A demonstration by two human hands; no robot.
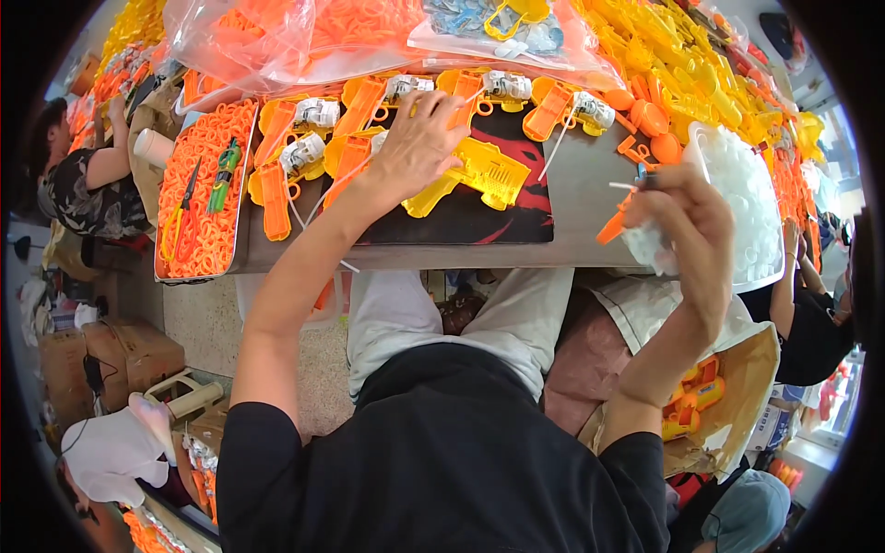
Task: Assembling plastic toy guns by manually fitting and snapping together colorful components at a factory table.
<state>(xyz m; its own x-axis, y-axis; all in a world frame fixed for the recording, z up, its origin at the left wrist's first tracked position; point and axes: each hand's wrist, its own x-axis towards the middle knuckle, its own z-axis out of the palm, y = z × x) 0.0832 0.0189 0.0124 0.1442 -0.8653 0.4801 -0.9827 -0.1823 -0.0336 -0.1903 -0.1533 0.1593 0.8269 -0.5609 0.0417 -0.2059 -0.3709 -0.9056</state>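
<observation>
My left hand (pixel 419 147) reaches over the table with its fingers apart, its thumb close to a yellow toy-gun half shell (pixel 498 173). That shell lies on a black and red mat (pixel 521 221). Behind and beside the hand stand several orange toy-gun assemblies (pixel 272 198) with whitish mechanisms (pixel 318 112) and thin white strips (pixel 553 152). At the right, my right hand (pixel 691 217) is raised with its fingers closed, partly blurred. A short white stick (pixel 622 185) and an orange piece (pixel 616 219) show at its fingertips; I cannot tell which is gripped.
A tray of orange rings (pixel 207 124) at the left holds scissors (pixel 186 221) and green snips (pixel 224 175). Clear parts fill a white bin (pixel 749 207) at the right. Bagged orange parts (pixel 359 28) and yellow parts (pixel 664 46) lie behind. An open sack (pixel 756 369) stands beside me; people work nearby.
</observation>
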